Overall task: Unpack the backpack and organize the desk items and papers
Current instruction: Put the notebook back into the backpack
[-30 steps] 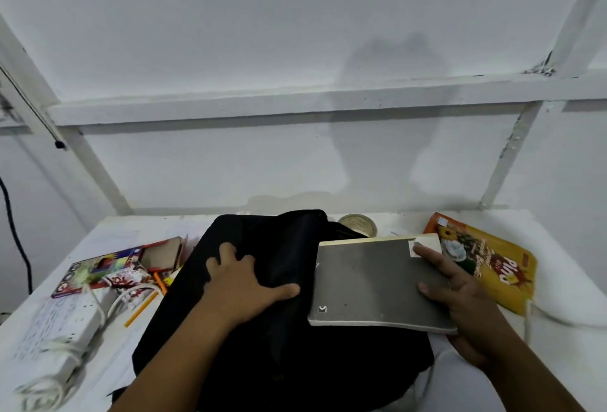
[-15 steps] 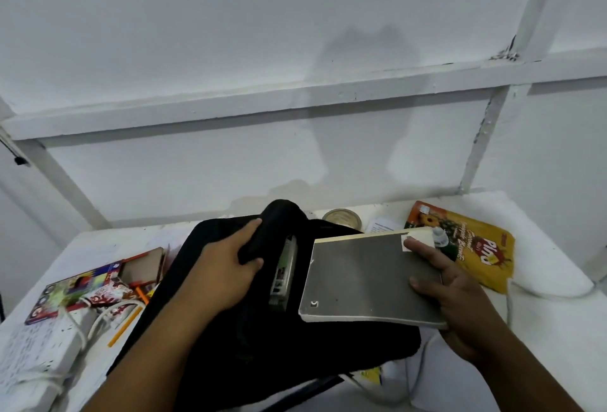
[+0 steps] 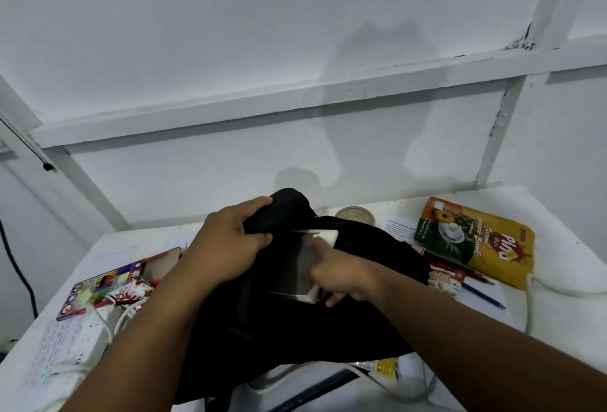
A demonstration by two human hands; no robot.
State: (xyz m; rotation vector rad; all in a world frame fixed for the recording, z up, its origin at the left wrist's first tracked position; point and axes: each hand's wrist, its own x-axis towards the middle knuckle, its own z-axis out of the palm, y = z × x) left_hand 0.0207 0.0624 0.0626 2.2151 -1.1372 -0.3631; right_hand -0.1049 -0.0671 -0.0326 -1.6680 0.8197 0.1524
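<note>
Fingers [image 3: 315, 249] of our right hand [image 3: 341, 275] clamp the flat grey notebook [image 3: 300, 264] at the black fabric backpack [image 3: 328, 313] mouth; our left hand [image 3: 226, 247] grips the flap. We should draw it straight, flap wide.

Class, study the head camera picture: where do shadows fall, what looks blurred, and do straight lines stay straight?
Head view: a soft grey shadow lies on the white wall above the black backpack; the grey notebook and right hand are motion-smeared; the wall beam runs tilted and the wide lens stretches the edges.
</note>
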